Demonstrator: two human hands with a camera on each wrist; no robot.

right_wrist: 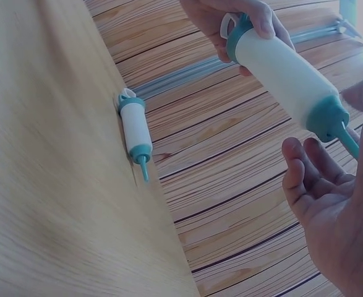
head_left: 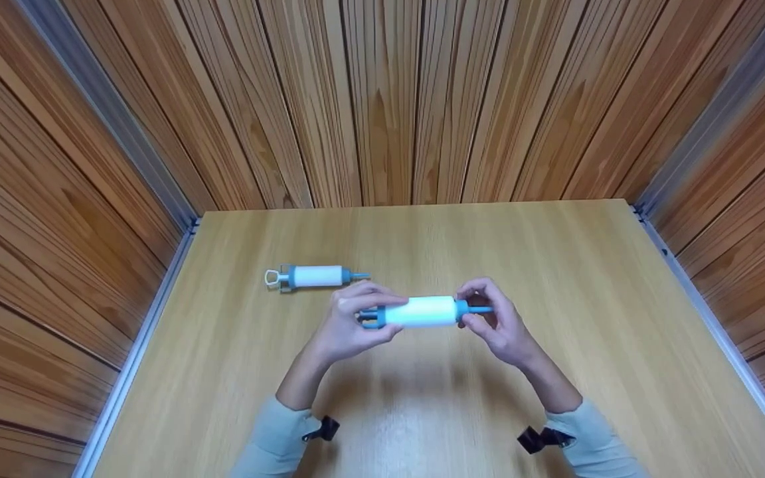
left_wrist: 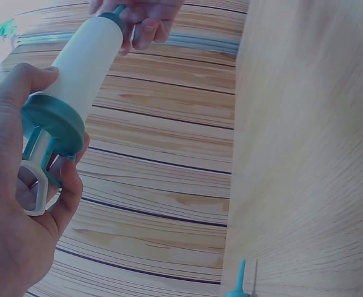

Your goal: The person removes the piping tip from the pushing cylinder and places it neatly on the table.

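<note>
Syringe point(head_left: 422, 312) in my fingers point(head_left: 376, 300): smooth, satiny plastic. Second syringe point(head_left: 318, 276): same smooth plastic look. Tabletop point(head_left: 555, 265): smooth, wood-grained, faintly glossy under light. Wall panels point(head_left: 386, 99): wood-look, streaky grain. Rails point(head_left: 133, 354): dull metal. My sleeves point(head_left: 273, 431): matt cloth. Wrist clips point(head_left: 329, 428): hard plastic look.

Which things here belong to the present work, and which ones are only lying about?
In the work:
- held syringe-like tool
- left hand, gripping its handle end
- right hand, at its nozzle end

Apparently lying about:
- matching syringe-like tool, untouched on the table
</note>
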